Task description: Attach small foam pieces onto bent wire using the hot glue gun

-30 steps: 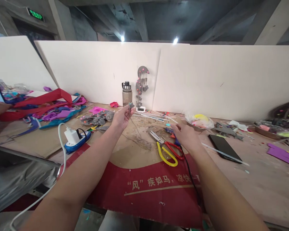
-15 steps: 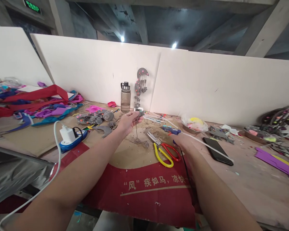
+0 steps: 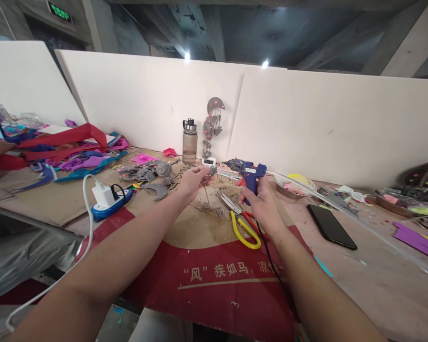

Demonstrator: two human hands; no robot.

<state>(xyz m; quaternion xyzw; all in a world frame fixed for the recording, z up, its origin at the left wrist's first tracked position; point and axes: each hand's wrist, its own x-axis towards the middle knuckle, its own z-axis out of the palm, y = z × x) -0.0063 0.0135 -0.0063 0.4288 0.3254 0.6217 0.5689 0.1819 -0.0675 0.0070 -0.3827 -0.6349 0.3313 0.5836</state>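
My left hand (image 3: 196, 180) pinches a small grey piece (image 3: 213, 170), with grey yarn (image 3: 206, 194) hanging down from it to the table. My right hand (image 3: 260, 199) is wrapped round the handle of a blue hot glue gun (image 3: 248, 172). Its nozzle points left toward the grey piece, a short gap away. A long clear glue stick (image 3: 317, 195) sticks out of the gun's back. Below the gun lie scissors (image 3: 244, 230) with one yellow and one red handle, partly behind my right hand. A loose yarn end (image 3: 217, 211) rests beside the blades.
A water bottle (image 3: 189, 145) and a grey moon hanging (image 3: 214, 107) are at the back. Left are a blue power strip (image 3: 110, 206), a yarn ball (image 3: 164, 168) and coloured scraps (image 3: 74, 161). A black phone (image 3: 331, 227) lies right. The gun's cord (image 3: 271, 254) trails forward.
My right hand has lifted the glue gun off the table and turned its nozzle toward my left hand. My left hand still pinches the grey piece. The view has shifted slightly.
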